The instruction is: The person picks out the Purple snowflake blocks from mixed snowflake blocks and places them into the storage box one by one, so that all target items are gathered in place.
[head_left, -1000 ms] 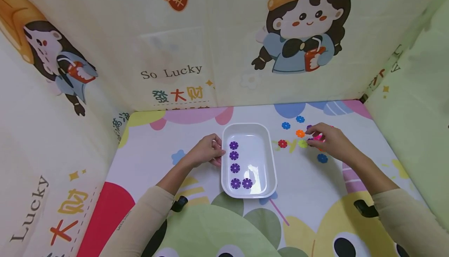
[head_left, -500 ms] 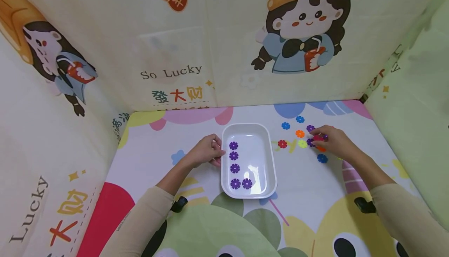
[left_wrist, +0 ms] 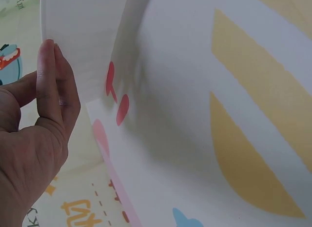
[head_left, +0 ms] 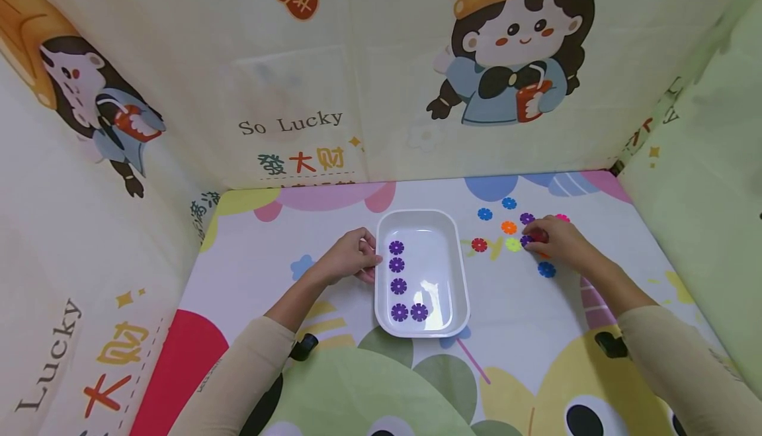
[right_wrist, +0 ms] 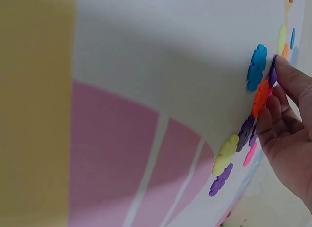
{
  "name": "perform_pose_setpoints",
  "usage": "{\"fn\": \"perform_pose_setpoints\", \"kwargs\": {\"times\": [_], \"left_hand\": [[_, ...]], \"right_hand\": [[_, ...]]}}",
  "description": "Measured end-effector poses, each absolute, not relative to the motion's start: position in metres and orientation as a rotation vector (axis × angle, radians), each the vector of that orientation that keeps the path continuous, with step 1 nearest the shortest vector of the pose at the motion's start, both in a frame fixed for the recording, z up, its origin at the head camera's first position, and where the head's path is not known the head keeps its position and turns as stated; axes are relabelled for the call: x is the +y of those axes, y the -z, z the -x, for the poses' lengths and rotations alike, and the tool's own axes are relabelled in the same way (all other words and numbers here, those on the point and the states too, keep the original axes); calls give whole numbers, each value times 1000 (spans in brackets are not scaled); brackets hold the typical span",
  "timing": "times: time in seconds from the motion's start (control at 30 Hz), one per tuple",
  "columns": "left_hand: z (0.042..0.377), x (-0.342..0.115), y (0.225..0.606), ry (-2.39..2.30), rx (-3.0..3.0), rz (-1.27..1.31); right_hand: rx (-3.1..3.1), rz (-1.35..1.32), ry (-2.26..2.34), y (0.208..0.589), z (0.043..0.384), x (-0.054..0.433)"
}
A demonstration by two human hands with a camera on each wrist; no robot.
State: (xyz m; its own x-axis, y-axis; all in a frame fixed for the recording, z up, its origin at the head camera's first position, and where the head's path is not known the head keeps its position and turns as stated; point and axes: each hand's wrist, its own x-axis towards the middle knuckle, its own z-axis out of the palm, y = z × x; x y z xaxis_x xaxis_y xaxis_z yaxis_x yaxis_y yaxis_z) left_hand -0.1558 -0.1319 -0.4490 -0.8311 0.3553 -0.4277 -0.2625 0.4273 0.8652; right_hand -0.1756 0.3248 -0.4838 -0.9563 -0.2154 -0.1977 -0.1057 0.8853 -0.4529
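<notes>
A white tray (head_left: 424,224) stands in the middle of the table. Inside it, several purple snowflake discs (head_left: 398,286) form an L along its left and near sides. My left hand (head_left: 351,256) grips the tray's left rim; in the left wrist view, the left fingers (left_wrist: 48,85) lie against its outer wall. To the right, my right hand (head_left: 559,244) is low over scattered discs, thumb and index finger at a purple snowflake disc (head_left: 526,241). The right wrist view has the thumb touching that purple disc (right_wrist: 273,73); the index finger's contact is partly hidden.
Around the right hand lie loose discs: blue (head_left: 546,269), yellow-green (head_left: 512,244), orange (head_left: 508,227), red (head_left: 479,245) and pink (head_left: 562,218). Another purple disc (head_left: 526,218) lies just behind. Printed cloth walls (head_left: 393,92) border the table at the back and sides.
My right hand has shifted slightly, its thumb and index finger drawing together at the purple disc, and the pink disc behind it has come into view. The left hand and tray stay still.
</notes>
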Motion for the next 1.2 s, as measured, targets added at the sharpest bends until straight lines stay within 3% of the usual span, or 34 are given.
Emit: {"fn": "perform_pose_setpoints", "kwargs": {"times": [0.4,1.2], "left_hand": [[155,-131,447,-1417,2127,-69],[154,-131,446,-1422,2128,-69]], "right_hand": [[2743,149,693,483,177,323],[2766,204,757,483,169,322]]}}
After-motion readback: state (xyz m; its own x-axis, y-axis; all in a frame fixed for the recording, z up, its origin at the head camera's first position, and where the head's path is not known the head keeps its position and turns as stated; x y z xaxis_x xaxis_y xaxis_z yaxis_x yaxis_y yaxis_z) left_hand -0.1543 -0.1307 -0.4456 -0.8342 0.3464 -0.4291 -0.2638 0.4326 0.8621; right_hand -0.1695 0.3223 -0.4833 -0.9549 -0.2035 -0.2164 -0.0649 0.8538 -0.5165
